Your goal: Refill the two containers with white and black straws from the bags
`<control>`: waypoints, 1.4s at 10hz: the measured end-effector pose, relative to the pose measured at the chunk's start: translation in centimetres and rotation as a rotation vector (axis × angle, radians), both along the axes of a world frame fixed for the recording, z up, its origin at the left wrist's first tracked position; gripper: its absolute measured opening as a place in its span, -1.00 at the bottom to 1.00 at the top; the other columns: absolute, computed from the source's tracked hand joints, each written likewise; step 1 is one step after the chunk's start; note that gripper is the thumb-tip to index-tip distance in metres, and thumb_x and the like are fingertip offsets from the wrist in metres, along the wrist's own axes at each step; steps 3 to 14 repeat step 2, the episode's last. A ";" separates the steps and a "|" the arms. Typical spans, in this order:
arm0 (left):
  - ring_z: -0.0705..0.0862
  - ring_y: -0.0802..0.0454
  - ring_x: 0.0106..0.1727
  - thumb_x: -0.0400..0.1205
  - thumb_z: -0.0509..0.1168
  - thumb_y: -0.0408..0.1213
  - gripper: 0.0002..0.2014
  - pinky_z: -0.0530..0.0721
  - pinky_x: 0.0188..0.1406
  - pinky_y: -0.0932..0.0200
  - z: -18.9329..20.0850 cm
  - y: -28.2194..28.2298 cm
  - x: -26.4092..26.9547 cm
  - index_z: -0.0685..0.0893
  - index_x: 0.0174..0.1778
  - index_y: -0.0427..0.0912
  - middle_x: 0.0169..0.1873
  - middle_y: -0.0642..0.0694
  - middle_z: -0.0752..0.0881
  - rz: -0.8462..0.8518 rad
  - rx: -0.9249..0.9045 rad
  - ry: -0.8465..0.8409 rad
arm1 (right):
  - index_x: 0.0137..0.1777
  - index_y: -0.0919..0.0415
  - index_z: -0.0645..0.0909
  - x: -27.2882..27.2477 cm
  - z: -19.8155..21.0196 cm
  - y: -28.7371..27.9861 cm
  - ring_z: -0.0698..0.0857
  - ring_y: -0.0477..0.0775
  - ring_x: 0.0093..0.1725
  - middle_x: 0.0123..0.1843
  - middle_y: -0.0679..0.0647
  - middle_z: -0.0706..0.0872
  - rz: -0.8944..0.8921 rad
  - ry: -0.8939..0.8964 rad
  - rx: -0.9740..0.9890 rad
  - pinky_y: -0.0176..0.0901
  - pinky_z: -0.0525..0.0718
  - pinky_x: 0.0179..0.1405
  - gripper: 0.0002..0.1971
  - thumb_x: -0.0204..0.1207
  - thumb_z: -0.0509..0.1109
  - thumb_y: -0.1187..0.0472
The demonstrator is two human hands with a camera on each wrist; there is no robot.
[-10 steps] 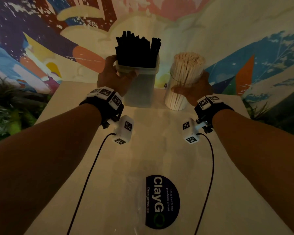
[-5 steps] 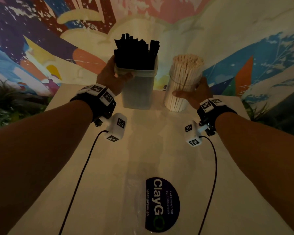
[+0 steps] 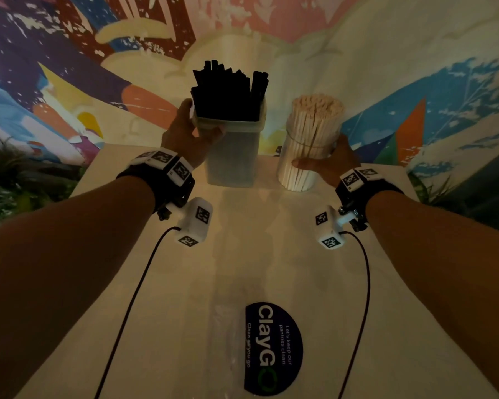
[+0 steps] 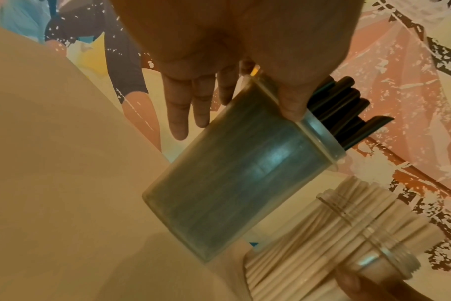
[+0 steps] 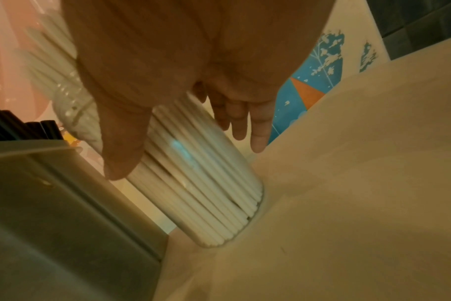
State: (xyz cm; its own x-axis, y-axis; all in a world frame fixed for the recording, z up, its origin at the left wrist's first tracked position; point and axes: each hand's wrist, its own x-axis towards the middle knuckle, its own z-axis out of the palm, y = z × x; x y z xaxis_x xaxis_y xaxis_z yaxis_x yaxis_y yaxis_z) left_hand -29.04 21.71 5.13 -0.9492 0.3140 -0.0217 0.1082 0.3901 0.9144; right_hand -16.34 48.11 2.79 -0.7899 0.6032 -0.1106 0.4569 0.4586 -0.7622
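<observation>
Head view: left hand (image 3: pixel 186 133) grips rim of frosted container (image 3: pixel 232 154), black straws (image 3: pixel 228 93) packed upright, far end of table (image 3: pixel 185 283). Right hand (image 3: pixel 333 162) wraps clear jar (image 3: pixel 306 156) of white straws (image 3: pixel 314 119) just beside it.

Left wrist: thumb (image 4: pixel 294 101) on rim, fingers (image 4: pixel 178 110) straight behind.

Right wrist: blurred; thumb (image 5: pixel 121 142) seemingly presses jar.

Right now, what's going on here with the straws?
A person has both hands on the two containers at the far end of the table. The left hand grips the rim of the square container, packed with black straws. The right hand grips the clear jar, full of white straws. Both containers look refilled; no bags are in view.
</observation>
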 end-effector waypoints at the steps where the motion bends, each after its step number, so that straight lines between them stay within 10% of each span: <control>1: 0.38 -0.16 0.52 0.02 0.42 0.42 0.18 0.44 0.38 -0.39 -0.9 -0.7 0.1 0.03 0.56 0.27 0.53 0.05 0.40 0.015 -0.019 -0.098 | 0.66 0.03 -0.04 0.9 -0.6 0.4 0.42 0.26 0.53 0.62 0.16 0.35 -0.008 -0.080 -0.025 0.18 0.42 0.49 0.25 0.10 0.69 -0.16; 14: 0.49 -0.19 0.43 0.05 0.47 0.34 0.12 0.54 0.33 -0.30 -2.5 -2.7 1.0 0.20 0.54 0.12 0.50 -0.09 0.44 0.026 -0.137 -0.117 | 0.65 0.07 0.10 2.9 -1.3 0.6 0.48 0.19 0.48 0.56 0.15 0.44 -0.058 -0.074 -0.022 0.03 0.47 0.39 0.09 0.21 0.67 -0.10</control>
